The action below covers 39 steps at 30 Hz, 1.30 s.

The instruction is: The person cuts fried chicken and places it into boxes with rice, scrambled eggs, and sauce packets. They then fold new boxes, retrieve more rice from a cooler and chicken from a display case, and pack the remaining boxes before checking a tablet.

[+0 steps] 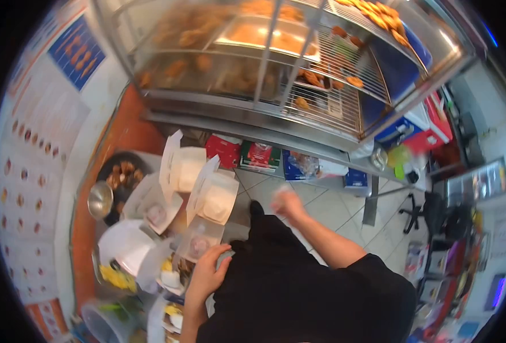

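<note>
My left hand [208, 274] is at the counter's edge, its fingers stretched out and the thumb apart, beside an open box with a small pale cup [199, 247] inside. Two taller white boxes [188, 167] [216, 201] stand open with their flaps up, both with pale contents. Another open box [156, 214] holds a similar cup. Over the tiled floor, away from the boxes, is my right hand [288, 203]; motion blurs its fingers, and nothing can be made out in it.
A dark pan [125, 171] of browned pieces and a metal bowl [100, 200] sit at the left. Yellow food [117, 278] and a clear tub [105, 323] are nearer. The heated display case [218, 98] spans the top. A black chair [433, 214] stands right.
</note>
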Each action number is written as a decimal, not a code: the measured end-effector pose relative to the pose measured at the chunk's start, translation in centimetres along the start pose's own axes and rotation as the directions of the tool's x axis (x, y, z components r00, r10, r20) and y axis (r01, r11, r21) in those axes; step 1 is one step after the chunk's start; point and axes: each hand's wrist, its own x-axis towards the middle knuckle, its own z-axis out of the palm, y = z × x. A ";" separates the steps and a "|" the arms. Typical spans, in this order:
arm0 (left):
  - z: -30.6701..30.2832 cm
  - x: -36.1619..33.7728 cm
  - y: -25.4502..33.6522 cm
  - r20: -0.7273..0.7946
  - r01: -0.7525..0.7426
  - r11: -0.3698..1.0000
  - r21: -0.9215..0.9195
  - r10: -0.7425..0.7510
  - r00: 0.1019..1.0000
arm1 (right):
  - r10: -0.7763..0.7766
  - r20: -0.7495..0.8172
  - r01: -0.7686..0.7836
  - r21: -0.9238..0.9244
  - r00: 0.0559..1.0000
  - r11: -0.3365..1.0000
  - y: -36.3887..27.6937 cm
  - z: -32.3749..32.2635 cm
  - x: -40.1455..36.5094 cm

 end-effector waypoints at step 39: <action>7.9 12.3 -7.6 -0.182 0.202 0.661 0.723 -0.100 0.978 | -0.089 0.368 0.186 -0.236 0.925 0.954 -13.7 -1.8 5.9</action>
